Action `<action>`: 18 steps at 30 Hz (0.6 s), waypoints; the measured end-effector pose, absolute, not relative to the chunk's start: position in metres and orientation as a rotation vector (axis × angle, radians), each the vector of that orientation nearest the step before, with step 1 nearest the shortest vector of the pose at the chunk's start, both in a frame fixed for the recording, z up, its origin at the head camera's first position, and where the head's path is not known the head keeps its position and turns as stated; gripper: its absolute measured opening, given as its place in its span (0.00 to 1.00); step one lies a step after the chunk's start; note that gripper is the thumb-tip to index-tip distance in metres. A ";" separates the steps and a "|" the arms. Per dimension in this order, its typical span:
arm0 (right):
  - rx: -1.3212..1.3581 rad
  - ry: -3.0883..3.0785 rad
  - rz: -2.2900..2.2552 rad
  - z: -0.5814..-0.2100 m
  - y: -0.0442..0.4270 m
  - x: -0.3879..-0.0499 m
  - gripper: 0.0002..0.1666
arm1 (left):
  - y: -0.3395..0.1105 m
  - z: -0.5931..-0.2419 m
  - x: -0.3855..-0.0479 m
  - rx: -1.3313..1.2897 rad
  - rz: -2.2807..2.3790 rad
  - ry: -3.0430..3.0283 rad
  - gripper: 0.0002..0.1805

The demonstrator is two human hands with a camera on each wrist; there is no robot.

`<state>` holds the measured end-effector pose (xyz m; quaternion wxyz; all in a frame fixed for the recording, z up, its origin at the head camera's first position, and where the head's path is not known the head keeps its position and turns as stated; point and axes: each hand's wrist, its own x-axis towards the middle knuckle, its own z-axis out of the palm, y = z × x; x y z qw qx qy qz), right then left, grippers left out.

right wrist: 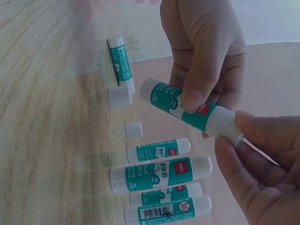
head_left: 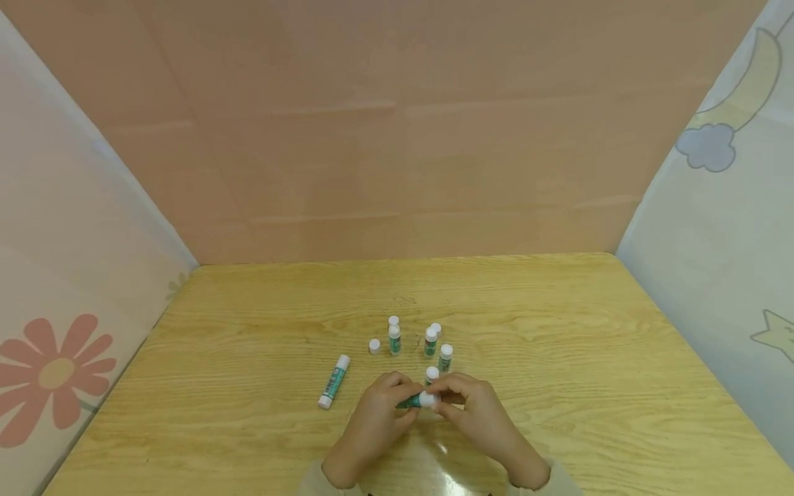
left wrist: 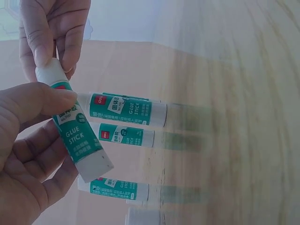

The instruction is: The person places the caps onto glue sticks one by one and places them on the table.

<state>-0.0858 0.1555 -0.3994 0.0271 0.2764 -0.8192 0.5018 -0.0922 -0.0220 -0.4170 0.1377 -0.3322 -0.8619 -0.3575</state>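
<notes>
My left hand [head_left: 380, 417] grips a green-and-white glue stick [left wrist: 75, 124] by its labelled barrel, thumb on top and fingers beneath. At the stick's other end, my right hand [head_left: 476, 412] pinches the white cap [right wrist: 222, 124] between thumb and fingertips. The cap sits against the barrel, with no gap showing. Held tilted, the stick is above the table and close to several upright glue sticks [right wrist: 154, 174]. Another glue stick [head_left: 334, 382] lies on its side, left of my left hand.
Loose white caps, one of them a small cap [head_left: 375, 346], stand among the upright sticks beyond my hands. The wooden table [head_left: 248, 324] meets a pinkish wall [head_left: 397, 172] at the back and patterned panels at both sides.
</notes>
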 end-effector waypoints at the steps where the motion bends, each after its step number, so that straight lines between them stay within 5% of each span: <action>1: 0.852 -2.527 1.554 -0.399 0.156 -0.086 0.13 | -0.022 -0.417 -0.092 -0.958 -1.034 -2.502 0.12; 18: 0.869 -2.494 1.538 -0.394 0.156 -0.084 0.13 | -0.023 -0.419 -0.091 -0.914 -1.097 -2.552 0.11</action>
